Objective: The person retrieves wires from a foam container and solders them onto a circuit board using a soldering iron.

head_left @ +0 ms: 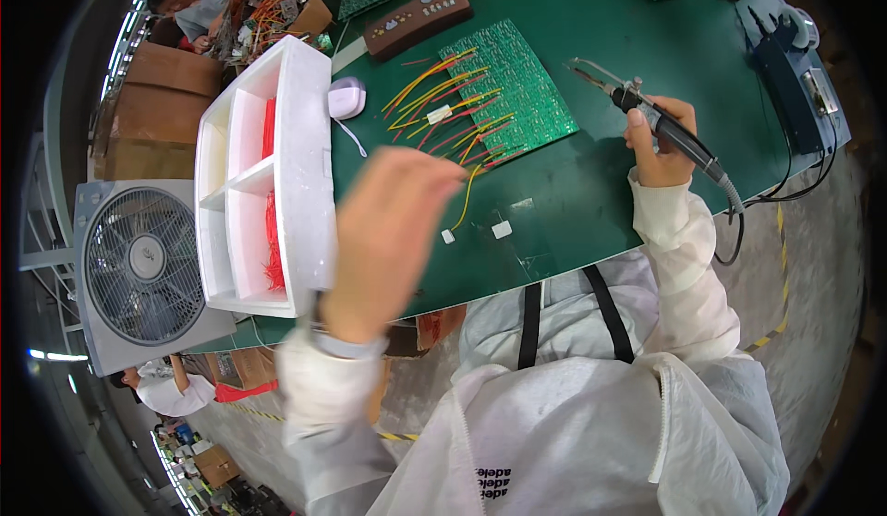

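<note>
A soldering iron [667,126] with a thin metal feed tube at its tip is gripped in my right hand [667,146], its tip pointing left, apart from the board. My left hand [393,230] is smeared by motion and passes between the foam box and the board. Its fingertips come near a yellow wire [465,200] ending in a small white connector; I cannot tell whether they touch or hold anything. Flat on the bench lies a green circuit board panel [522,82], with several red and yellow wires [434,100] along its left side.
A white foam box [309,174] with red wires in its compartments stands at left, beside a grey fan [145,257]. Around the board are a lilac case [347,98], a brown box [418,22] and a white piece [502,230]. A blue soldering station [795,82] stands far right.
</note>
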`<state>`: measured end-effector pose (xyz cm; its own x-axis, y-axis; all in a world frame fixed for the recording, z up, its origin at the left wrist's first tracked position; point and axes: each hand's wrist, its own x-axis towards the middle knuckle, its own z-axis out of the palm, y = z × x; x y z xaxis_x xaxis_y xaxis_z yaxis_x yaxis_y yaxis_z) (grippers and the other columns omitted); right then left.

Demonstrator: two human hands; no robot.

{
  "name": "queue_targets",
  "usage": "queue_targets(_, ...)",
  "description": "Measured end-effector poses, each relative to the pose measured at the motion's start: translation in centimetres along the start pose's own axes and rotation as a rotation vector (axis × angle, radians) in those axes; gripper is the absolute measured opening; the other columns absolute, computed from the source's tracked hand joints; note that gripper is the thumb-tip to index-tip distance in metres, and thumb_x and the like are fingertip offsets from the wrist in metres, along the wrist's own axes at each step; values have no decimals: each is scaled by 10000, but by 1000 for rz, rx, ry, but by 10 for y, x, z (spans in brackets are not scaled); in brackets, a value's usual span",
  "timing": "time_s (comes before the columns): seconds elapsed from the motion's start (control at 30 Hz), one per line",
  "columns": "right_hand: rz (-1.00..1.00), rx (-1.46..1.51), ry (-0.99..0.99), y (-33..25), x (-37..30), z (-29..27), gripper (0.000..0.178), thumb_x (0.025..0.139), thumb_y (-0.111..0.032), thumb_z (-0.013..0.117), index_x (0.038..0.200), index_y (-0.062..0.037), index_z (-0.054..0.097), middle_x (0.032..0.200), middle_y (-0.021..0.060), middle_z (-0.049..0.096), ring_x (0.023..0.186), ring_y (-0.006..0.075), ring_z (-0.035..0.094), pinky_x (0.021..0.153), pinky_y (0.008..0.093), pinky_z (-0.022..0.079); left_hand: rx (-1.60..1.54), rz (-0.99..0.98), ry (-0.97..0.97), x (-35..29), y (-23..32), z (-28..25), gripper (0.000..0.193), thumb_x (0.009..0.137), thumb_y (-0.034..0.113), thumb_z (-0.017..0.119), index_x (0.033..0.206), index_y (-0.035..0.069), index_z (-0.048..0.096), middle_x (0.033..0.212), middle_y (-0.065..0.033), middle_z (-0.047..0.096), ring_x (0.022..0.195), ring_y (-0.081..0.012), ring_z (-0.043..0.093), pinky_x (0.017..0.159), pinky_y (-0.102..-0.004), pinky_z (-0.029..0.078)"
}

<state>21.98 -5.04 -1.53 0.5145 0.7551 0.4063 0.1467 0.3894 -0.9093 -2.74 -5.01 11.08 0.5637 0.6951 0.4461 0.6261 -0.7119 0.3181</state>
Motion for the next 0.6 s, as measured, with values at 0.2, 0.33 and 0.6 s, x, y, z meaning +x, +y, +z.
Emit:
queue_targets(0.2, 23, -33, -81, -5, 1, 9, 231, 750, -69, 643, 924, 2, 508, 797, 41, 541, 677, 82, 499, 632, 201, 415, -123, -270, 211, -16, 9, 113, 131, 707, -41, 588, 802, 26, 527, 776, -78, 515, 657, -187, 511, 586, -276, 417)
queue_targets(0.33, 10, -6, -85, -2, 0, 7, 238, 746, -50, 641, 931, 9, 503, 810, 51, 548, 707, 92, 519, 646, 209, 432, -108, -253, 299, -9, -6, 126, 122, 704, -44, 587, 795, 23, 539, 772, -81, 518, 676, -202, 525, 600, -283, 426)
queue_targets(0.6, 23, 22, -150, -8, -5, 3, 273, 707, 3, 661, 925, 19, 499, 842, 73, 563, 723, 101, 535, 662, 216, 442, -93, -216, 244, 1, -27, 117, 146, 659, -24, 622, 769, 50, 561, 766, -54, 504, 677, -217, 479, 577, -319, 393)
